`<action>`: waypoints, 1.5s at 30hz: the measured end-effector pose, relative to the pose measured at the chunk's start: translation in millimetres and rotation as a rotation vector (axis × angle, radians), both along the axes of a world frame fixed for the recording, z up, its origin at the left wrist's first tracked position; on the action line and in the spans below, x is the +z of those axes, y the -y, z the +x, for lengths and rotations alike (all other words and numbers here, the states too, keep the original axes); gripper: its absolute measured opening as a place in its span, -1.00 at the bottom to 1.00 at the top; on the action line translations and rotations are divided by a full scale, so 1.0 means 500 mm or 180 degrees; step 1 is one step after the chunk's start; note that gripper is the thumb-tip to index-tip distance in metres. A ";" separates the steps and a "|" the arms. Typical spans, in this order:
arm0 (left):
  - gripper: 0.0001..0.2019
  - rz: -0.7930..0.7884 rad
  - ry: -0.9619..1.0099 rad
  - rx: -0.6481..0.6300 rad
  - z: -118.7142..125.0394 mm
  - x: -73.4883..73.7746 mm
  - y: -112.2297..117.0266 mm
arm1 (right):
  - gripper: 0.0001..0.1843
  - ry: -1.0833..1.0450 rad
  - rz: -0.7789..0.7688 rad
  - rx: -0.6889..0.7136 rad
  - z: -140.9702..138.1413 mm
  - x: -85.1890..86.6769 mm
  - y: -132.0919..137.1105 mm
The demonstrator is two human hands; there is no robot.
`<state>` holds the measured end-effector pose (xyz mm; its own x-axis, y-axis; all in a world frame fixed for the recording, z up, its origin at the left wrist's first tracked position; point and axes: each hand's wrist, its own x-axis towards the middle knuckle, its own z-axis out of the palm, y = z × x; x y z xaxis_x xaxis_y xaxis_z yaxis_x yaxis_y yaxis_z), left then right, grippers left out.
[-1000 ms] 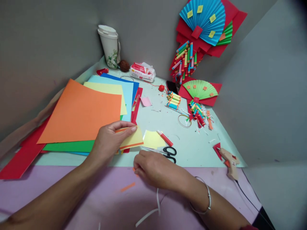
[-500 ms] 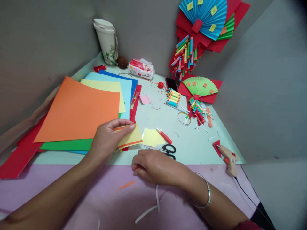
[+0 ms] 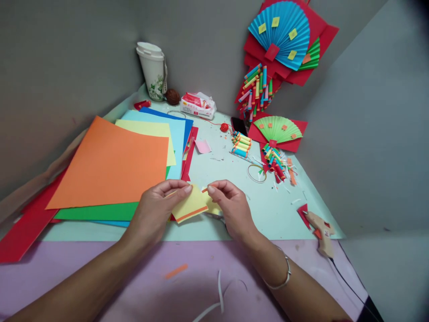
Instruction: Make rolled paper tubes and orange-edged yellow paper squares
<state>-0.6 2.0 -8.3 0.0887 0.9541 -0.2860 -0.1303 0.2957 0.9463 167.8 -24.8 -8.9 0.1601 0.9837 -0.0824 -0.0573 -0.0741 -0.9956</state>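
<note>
My left hand (image 3: pixel 154 209) pinches a small yellow paper piece with an orange strip along its edge (image 3: pixel 191 207), holding it just above the table beside the stack of coloured sheets (image 3: pixel 110 165). My right hand (image 3: pixel 230 205) is closed in a pinch at the upper right corner of that piece, with a tiny orange scrap at its fingertips. A second yellow paper square (image 3: pixel 214 207) lies under my right hand, and the scissors there are mostly hidden by it.
A glue gun (image 3: pixel 320 226) lies at the right with its cord running off the table. Paper fans (image 3: pixel 277 129), small coloured paper rolls (image 3: pixel 241 145), a rubber band (image 3: pixel 257 173), a cup (image 3: pixel 153 70) and a tissue pack (image 3: pixel 197 105) stand farther back. Paper scraps (image 3: pixel 176 271) lie on the pink near edge.
My right hand has risen from the pink near edge to the yellow piece and now pinches at its corner. My left hand kept its hold.
</note>
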 end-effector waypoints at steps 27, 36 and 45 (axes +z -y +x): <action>-0.71 -0.0078 -0.0158 -0.0356 0.019 -0.006 0.022 | -0.74 -0.0228 0.0049 -0.0345 -0.029 -0.034 0.011; -0.67 0.0018 -0.0414 -0.0348 0.019 -0.001 0.024 | -0.74 -0.0168 0.0061 -0.0397 -0.033 -0.030 0.014; -0.61 0.0017 -0.0428 -0.0389 0.018 -0.006 0.021 | -0.76 -0.0044 0.0105 -0.0477 -0.035 -0.035 0.015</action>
